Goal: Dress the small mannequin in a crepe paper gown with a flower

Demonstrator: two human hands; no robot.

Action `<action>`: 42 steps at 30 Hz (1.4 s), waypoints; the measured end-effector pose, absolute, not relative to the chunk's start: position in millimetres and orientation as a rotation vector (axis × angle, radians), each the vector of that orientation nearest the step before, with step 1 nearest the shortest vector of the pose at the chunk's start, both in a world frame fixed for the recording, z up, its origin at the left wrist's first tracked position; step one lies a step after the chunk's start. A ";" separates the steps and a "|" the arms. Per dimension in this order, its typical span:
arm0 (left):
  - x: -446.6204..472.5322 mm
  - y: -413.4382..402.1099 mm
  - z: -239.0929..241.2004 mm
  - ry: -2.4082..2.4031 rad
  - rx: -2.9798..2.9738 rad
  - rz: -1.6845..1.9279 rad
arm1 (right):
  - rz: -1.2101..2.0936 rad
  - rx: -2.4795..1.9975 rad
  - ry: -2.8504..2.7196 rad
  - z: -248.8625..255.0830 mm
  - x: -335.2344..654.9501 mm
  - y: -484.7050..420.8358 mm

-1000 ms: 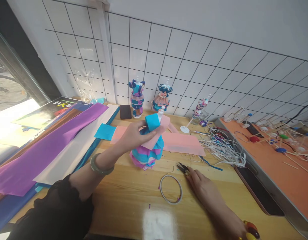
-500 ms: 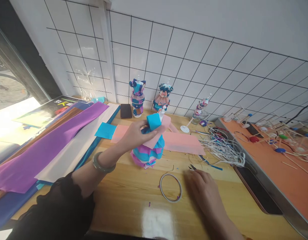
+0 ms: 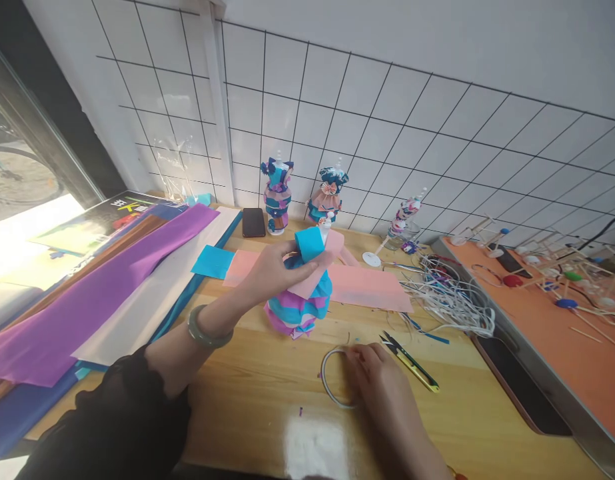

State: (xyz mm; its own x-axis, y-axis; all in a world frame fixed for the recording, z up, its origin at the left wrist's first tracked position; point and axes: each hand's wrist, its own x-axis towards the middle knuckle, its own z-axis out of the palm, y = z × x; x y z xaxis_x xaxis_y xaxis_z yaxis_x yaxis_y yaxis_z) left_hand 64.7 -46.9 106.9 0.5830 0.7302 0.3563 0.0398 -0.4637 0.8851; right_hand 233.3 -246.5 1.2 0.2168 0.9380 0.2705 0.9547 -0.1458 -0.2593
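Note:
My left hand (image 3: 280,272) is closed round the upper part of a miniature dress form (image 3: 300,313) wrapped in ruffled blue, pink and purple crepe paper. Its thumb presses a pink strip (image 3: 304,287) against the front, and a blue piece (image 3: 310,243) curls up above the fingers. The form stands upright on the wooden table. Low on the right, my right hand (image 3: 380,380) has its fingers closed on the right edge of a thin, nearly used-up roll of tape (image 3: 328,392) lying flat. Yellow-and-black thread snips (image 3: 412,363) lie just right of that hand.
Flat pink paper (image 3: 372,285) and a blue piece (image 3: 213,261) lie behind the form. Long crepe sheets (image 3: 132,280) cover the left. Several decorated forms (image 3: 277,197) stand by the wall. Tangled cords (image 3: 452,293), a phone (image 3: 522,387) and an orange tray (image 3: 582,320) are right.
My right hand has let go of the thread snips, leaving them on the table, and moved left onto the tape roll. My left hand keeps its hold on the form.

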 end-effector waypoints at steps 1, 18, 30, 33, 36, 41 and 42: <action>65.0 -46.7 106.0 0.620 1.895 0.936 | -0.067 -2.150 -1.747 2.6 227.3 -245.8; 66.8 -46.4 101.7 0.624 1.854 0.947 | -0.167 -2.156 -1.827 -15.4 205.9 -254.2; 68.2 -48.6 100.3 0.639 1.882 0.947 | -0.174 -2.340 -1.676 -18.2 224.6 -251.2; 67.0 -48.7 101.2 0.638 1.872 0.948 | 0.059 -2.282 -1.547 -7.4 230.3 -253.4; 67.1 -48.2 100.5 0.634 1.849 0.939 | 0.272 -2.143 -1.405 9.5 237.0 -258.2; 68.2 -46.9 96.9 0.554 1.791 0.889 | 0.403 -1.944 -1.286 33.5 244.8 -259.1; 68.1 -46.8 96.6 0.543 1.788 0.880 | 0.422 -1.905 -1.256 36.5 245.6 -258.4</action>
State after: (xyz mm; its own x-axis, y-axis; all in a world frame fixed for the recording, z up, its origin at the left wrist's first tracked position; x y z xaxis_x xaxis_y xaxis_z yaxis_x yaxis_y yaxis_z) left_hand 68.1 -46.8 96.6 0.6300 0.7108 0.3127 -0.0391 -0.3731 0.9270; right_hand 245.6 -258.4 36.5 0.4516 0.8804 0.1449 0.6144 -0.1890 -0.7660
